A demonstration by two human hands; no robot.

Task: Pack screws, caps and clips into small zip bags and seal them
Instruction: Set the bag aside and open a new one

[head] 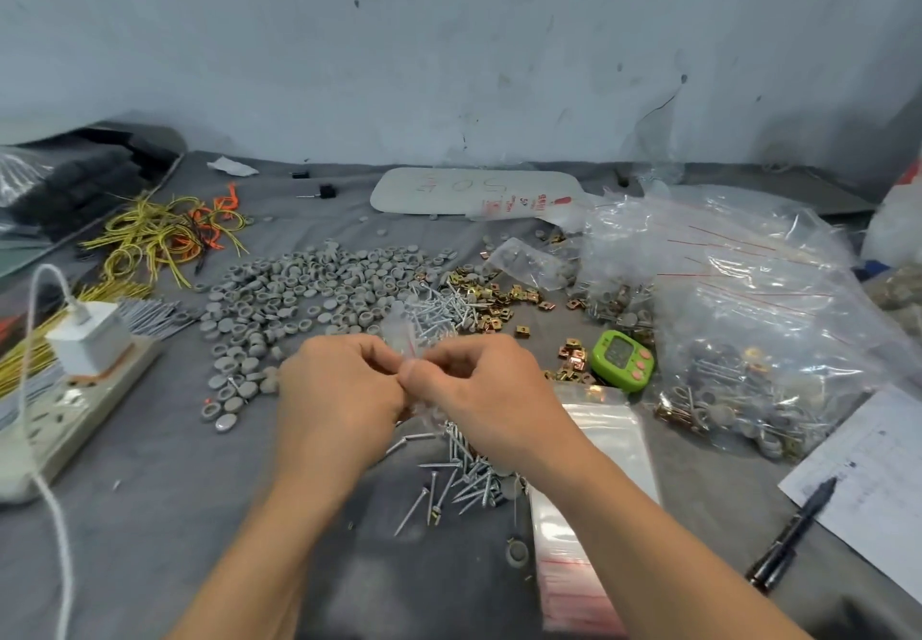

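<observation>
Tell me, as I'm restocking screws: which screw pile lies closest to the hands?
The near screw pile, right under the right hand; the far screw pile sits farther away, by the brass clips.

One wide-angle head-worn view looks forward and down, close over the grey cloth-covered table [149, 515]; left hand [339, 390] and right hand [479, 390] centre, pale scuffed wall [449, 40] at twelve o'clock.

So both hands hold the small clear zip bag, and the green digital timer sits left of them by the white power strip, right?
Not quite. The head view shows the left hand and right hand holding the small clear zip bag, but the green digital timer sits right of them, by the gold metal clips.
</observation>
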